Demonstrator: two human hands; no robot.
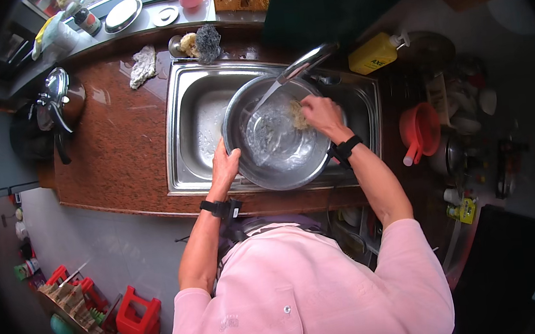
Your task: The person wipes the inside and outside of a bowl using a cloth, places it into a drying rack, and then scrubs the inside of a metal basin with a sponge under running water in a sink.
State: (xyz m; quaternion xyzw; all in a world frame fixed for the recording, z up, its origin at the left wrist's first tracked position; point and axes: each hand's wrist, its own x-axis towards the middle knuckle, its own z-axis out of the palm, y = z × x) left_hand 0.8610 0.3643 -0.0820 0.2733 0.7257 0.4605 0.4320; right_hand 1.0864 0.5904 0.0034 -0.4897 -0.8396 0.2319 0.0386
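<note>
A large round metal basin point(273, 178) rests over the double stainless steel sink point(200, 120). Water runs into it from the chrome faucet point(306, 64), and the water inside is stirred and bubbly. My left hand point(225, 164) grips the basin's left rim, thumb on top. Inside the basin's right part, my right hand point(323, 115) is closed on a tan fibrous scrubber point(298, 114) against the wall. Behind the sink lie a steel wool pad point(208, 43) and another tan scrubber point(189, 45).
A white cloth point(143, 67) lies on the brown counter point(114, 133), with a pressure cooker point(60, 97) at its left end. To the right are a yellow pump bottle point(373, 54) and a red plastic dipper point(419, 130). Red stools point(138, 319) stand on the floor at lower left.
</note>
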